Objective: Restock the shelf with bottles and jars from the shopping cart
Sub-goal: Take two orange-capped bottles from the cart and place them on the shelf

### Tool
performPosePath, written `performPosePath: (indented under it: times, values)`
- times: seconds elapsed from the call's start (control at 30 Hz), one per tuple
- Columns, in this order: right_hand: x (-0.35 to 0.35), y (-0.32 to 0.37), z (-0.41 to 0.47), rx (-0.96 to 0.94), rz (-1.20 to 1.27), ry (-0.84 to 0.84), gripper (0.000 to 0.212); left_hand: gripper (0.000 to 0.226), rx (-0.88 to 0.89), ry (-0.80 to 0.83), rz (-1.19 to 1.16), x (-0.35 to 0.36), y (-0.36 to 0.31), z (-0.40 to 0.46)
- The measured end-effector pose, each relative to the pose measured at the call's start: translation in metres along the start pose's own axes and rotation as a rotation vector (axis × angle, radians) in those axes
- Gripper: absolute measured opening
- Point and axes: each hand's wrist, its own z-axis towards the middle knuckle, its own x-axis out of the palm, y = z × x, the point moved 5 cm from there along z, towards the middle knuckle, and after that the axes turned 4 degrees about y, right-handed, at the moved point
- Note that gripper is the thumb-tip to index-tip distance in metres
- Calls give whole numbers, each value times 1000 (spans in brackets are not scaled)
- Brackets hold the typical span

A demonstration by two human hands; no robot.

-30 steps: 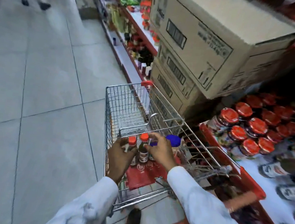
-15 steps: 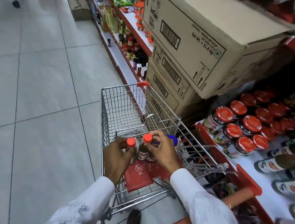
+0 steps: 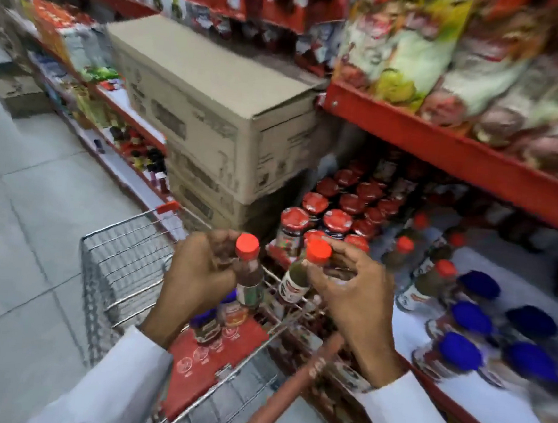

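Note:
My left hand (image 3: 196, 271) grips a small dark bottle with an orange cap (image 3: 248, 269), held upright above the wire shopping cart (image 3: 116, 265). My right hand (image 3: 348, 290) holds a second orange-capped bottle (image 3: 299, 276), tilted towards the shelf. A blue-capped jar (image 3: 207, 326) stands on the cart's red child seat below my hands. To the right, the white shelf (image 3: 502, 406) carries red-lidded jars (image 3: 333, 219), orange-capped bottles (image 3: 432, 283) and blue-capped jars (image 3: 460, 352).
Stacked cardboard boxes (image 3: 211, 119) stand on the floor just beyond the cart, against the shelving. A red upper shelf (image 3: 442, 150) full of packets overhangs the jars. The grey tiled aisle floor (image 3: 19, 224) lies to the left. The cart's brown handle (image 3: 305, 373) is below my right wrist.
Both hands have lifted an orange-capped bottle each out of the cart. The view has swung right and up towards the shelf.

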Motion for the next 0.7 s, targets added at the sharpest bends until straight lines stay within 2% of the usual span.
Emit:
performPosePath:
  times: [0.13,0.3,0.47,0.7]
  values:
    - [-73,-21,-7,77,-96,-234,31,29,117,225,-67,69,-44,28]
    - [-132,-63,-16,207,-149,-454,33,35,196,418,-48,156,-71,58]
    - [-146,-111,-16,305,-199,-544,29,34,177,520,40,226,-67,79]
    - [-141,-154,-5,427,-251,-558,22,24,182,587,170,273,-60,87]
